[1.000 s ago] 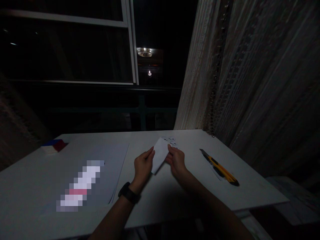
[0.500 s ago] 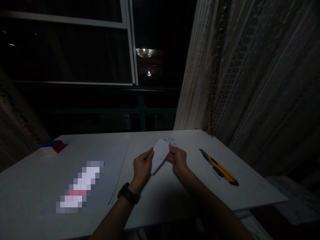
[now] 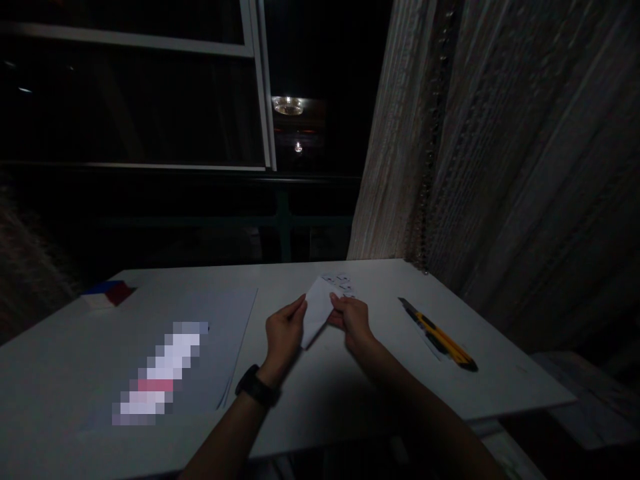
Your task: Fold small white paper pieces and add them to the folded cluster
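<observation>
A folded piece of white paper (image 3: pixel 316 312) is held tilted above the table, between both hands. My left hand (image 3: pixel 285 332) pinches its left edge, with a black watch on that wrist. On the right edge, my right hand (image 3: pixel 354 321) grips the paper between thumb and fingers; the fingertips behind it are partly hidden. Just beyond the paper lies a small sheet with printed marks (image 3: pixel 345 283). A yellow and black utility knife (image 3: pixel 443 339) rests to the right of my right hand, its blade end pointing away from me.
White sheets (image 3: pixel 227 333) lie on the white table (image 3: pixel 300 427) at left, with a pixelated oblong patch over them. A blue, red and white block (image 3: pixel 107 294) sits at the far left. Behind the table are a dark window (image 3: pixel 150 107) and a curtain (image 3: pixel 395 147).
My right hand has shifted slightly left along the paper, uncovering more of the printed sheet behind. My left hand stays nearly still.
</observation>
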`<state>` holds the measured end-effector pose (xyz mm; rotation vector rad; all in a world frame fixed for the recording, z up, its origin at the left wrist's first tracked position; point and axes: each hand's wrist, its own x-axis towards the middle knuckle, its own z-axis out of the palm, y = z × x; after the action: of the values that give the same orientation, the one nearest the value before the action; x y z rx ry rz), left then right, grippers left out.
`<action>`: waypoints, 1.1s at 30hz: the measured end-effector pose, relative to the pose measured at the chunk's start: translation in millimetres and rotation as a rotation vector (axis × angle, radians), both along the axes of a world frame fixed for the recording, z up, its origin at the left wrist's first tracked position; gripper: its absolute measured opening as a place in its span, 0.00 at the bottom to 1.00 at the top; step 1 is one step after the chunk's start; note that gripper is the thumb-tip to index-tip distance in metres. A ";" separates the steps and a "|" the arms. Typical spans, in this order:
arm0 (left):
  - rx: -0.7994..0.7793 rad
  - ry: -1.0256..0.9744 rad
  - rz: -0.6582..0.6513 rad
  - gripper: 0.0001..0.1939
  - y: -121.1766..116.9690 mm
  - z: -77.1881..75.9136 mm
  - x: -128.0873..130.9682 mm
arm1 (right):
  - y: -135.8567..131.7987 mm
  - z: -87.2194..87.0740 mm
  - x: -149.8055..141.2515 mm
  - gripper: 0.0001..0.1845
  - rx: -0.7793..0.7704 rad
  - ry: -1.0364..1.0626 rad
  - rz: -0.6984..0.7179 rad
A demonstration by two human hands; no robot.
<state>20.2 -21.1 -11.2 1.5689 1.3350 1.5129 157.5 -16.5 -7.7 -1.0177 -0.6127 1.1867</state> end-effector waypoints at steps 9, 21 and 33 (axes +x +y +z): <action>-0.007 0.006 0.044 0.16 2.6 -2.0 -3.9 | -2.8 -4.9 -4.6 0.13 -0.065 -0.142 0.130; -0.025 -0.017 0.052 0.17 6.0 -4.7 -5.4 | -2.9 -8.2 -7.6 0.13 -0.076 -0.200 0.188; -0.020 -0.036 0.054 0.17 7.0 -5.4 -6.7 | -5.9 -8.4 -11.3 0.15 -0.102 -0.255 0.228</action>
<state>13.5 -14.1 -16.6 1.4978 1.3784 1.5484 146.1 -22.4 -16.1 -1.2216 -0.8950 1.3069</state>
